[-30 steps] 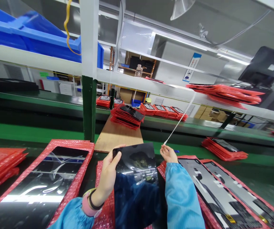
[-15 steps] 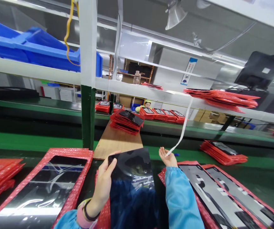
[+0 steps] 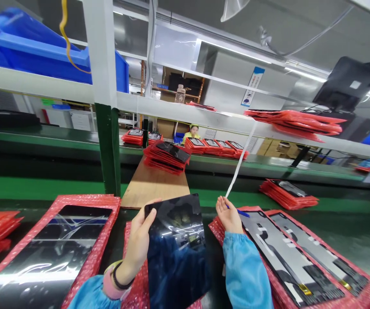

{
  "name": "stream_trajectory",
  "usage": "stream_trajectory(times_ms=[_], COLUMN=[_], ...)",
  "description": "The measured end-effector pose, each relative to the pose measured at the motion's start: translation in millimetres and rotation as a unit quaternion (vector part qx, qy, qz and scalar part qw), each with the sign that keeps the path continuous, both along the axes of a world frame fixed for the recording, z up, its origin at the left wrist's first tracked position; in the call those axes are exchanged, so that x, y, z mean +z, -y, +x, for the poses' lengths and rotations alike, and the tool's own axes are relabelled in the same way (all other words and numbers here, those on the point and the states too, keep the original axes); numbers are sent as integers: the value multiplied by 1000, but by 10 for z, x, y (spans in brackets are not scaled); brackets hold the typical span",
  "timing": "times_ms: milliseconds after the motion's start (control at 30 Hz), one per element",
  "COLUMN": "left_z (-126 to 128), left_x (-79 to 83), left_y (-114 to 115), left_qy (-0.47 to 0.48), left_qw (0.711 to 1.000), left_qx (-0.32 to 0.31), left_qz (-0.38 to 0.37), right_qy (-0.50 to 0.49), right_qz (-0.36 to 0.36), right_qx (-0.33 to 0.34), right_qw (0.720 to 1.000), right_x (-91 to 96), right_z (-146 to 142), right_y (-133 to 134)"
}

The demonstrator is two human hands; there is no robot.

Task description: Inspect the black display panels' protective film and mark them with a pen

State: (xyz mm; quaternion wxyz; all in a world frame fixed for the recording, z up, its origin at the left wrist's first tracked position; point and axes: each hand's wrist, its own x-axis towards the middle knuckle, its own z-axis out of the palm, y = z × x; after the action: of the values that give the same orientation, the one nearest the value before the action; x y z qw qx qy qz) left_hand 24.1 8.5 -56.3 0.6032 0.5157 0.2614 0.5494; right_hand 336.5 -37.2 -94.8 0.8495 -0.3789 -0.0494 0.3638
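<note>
My left hand [image 3: 139,240] grips the upper left edge of a glossy black screen panel [image 3: 176,249], thumb on its front. The panel is tilted up and reflects blue sleeves and ceiling lights. To its right, my right hand [image 3: 230,216] is raised palm up, its fingers partly curled. A thin blue pen-like stick [image 3: 243,213] lies across its fingers and sticks out to the right. A white strip [image 3: 238,174] comes down from the shelf rail to the fingertips; whether they hold it I cannot tell. Red bubble-wrap sleeves [image 3: 139,279] lie beneath the panel.
At left, a black screen [image 3: 56,244] rests on a red bubble bag. At right lie grey-backed screens [image 3: 288,253] on red bags. A red stack [image 3: 167,156] sits on a wooden board [image 3: 155,186]. A green-and-white post [image 3: 107,150] rises ahead. A co-worker [image 3: 193,133] is beyond.
The white strip, curved and slack before, is now straight, with its lower end at the fingertips. More of the blue stick shows. The view has shifted slightly; the left hand keeps its grip.
</note>
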Motion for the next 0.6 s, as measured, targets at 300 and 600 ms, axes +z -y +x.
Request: stream_trajectory(times_ms=[300, 600], left_z=[21, 13], left_x=[7, 74], left_y=[10, 5], left_qy=[3, 13], left_qw=[1000, 1000], left_qx=[4, 10], left_qz=[-8, 22], right_qy=[36, 40], right_qz=[-186, -317], right_qx=[8, 62], right_qw=[982, 945], right_x=[129, 336], right_z=[-82, 129], right_y=[-281, -450])
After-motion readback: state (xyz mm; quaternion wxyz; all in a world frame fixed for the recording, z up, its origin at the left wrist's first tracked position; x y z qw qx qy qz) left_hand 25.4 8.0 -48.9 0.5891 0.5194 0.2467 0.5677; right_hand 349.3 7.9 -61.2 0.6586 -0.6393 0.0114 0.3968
